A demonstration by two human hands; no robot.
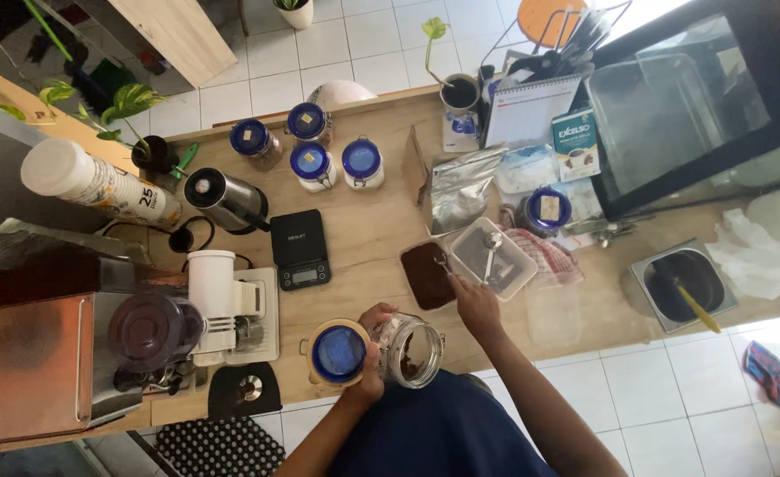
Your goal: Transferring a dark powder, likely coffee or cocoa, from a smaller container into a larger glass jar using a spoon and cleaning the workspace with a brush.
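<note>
The open glass jar [410,352], tipped sideways with dark grounds inside, sits gripped in the left hand [370,353], its blue lid [338,353] hanging beside; the right hand [474,305] pinches what seems a spoon [444,263] over the brown tub [427,275] just ahead; scooping is in hand; the spoon must travel level to the jar mouth.

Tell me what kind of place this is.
Probably a small coffee bar or home brewing counter: a digital scale and grinder sit on the wooden counter, beside lidded jars, while the left hand steadies an open glass jar.
</note>
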